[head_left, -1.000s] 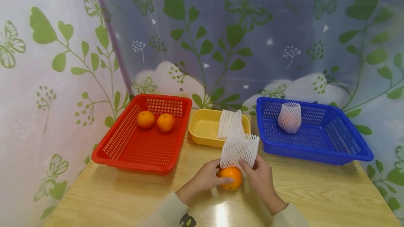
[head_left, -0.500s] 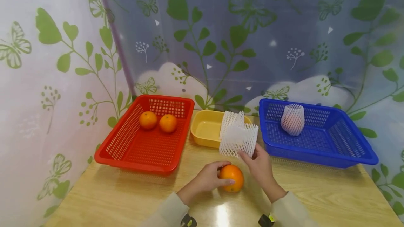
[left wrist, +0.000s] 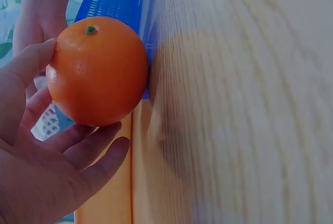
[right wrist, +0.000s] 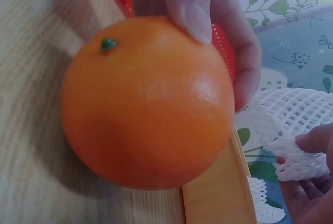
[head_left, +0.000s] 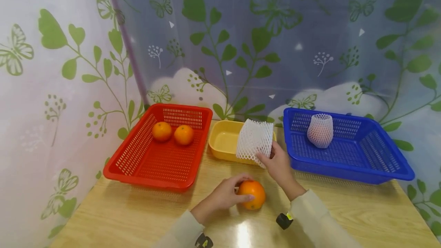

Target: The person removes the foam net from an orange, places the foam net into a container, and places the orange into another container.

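Observation:
On the table, my left hand (head_left: pixel 224 193) grips an orange (head_left: pixel 253 195), thumb on the near side and fingers around the back. The left wrist view shows the orange (left wrist: pixel 99 70) resting against the fingertips, a green stem spot on top. My right hand (head_left: pixel 280 167) pinches the lower edge of a white foam net sleeve (head_left: pixel 254 141), held over the right part of a yellow tray (head_left: pixel 220 152). Thumb and fingers close on the net (right wrist: pixel 296 112) in the right wrist view. Another piece of white netting (right wrist: pixel 266 203) shows below it there; the head view hides it.
At the left stands a red basket (head_left: pixel 151 167) with two oranges (head_left: pixel 184 134) in it. A blue basket (head_left: pixel 348 167) at the right holds a fruit in a white net sleeve (head_left: pixel 320 131). A patterned curtain (head_left: pixel 220 49) hangs behind the table (head_left: pixel 327 202).
The right hand has drawn the net sleeve off the orange and carried it up and away to the yellow tray. The left hand keeps the orange in nearly the same place.

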`<state>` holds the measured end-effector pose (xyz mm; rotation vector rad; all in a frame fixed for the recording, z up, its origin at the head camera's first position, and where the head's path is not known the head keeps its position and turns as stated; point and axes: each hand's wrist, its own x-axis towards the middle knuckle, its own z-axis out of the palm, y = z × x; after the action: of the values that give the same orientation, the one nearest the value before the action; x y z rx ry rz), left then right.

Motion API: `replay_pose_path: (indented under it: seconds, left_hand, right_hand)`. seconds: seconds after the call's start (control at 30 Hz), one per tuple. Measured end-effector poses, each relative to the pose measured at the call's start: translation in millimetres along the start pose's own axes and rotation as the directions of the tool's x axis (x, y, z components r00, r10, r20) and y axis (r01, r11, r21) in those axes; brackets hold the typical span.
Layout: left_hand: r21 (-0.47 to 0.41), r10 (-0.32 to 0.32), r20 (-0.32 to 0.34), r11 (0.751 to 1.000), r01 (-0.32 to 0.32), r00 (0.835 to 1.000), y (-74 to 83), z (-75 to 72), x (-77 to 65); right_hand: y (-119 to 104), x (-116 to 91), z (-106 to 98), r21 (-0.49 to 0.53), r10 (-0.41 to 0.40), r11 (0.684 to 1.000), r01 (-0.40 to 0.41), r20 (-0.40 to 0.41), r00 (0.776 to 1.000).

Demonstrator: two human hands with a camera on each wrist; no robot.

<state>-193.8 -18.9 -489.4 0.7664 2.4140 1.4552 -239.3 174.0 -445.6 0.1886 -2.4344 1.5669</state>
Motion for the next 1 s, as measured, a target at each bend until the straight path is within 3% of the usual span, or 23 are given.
replay_pose_path:
  seconds: [0.2,0.47,0.7,0.8,1.0]
  left_hand:
    - [0.081,0.072,0.011,0.994,-0.072,0.997,3.5,0.1,-0.3]
    - [0.226,0.085,-0.072,0.972,-0.067,0.994,9.9,3.8,-1.3]
    - [0.406,0.116,-0.088,0.911,-0.071,0.989,6.0,11.1,2.1]
    - [0.431,0.094,-0.099,0.902,-0.042,0.991,7.4,12.3,3.1]
    - [0.415,0.062,-0.11,0.91,-0.011,0.992,12.2,11.0,4.0]
  right_hand:
    - [2,18,-2,-0.079,0.003,0.997,-0.002,0.012,1.0]
    - [8,26,0,-0.165,0.022,0.986,-0.021,0.001,1.0]
    - [14,33,4,-0.274,0.021,0.961,-0.023,-0.013,1.0]
    - [15,36,5,-0.315,-0.001,0.949,-0.004,-0.015,1.0]
    - [16,38,7,-0.321,-0.026,0.947,0.022,-0.01,1.0]
